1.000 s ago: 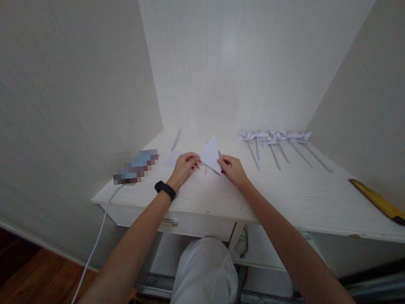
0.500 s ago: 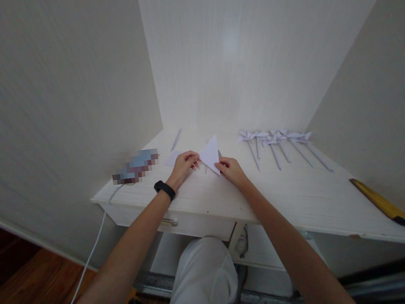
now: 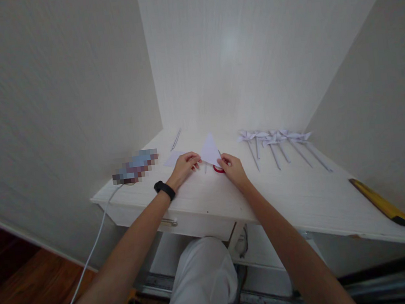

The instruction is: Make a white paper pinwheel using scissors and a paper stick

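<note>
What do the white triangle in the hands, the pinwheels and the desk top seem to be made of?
Triangle: thin matte white paper, judging by its sharp folded edges and how it stands up between the left hand and right hand. Pinwheels: likely the same folded paper, on thin pale sticks of unclear material. Desk top: white-finished board with faint wood grain, possibly laminate.

No readable text, label, brand, number or sign shows anywhere. The folded paper triangle (image 3: 210, 151) is blank, and the item on the desk (image 3: 302, 194) is pixelated.
</note>
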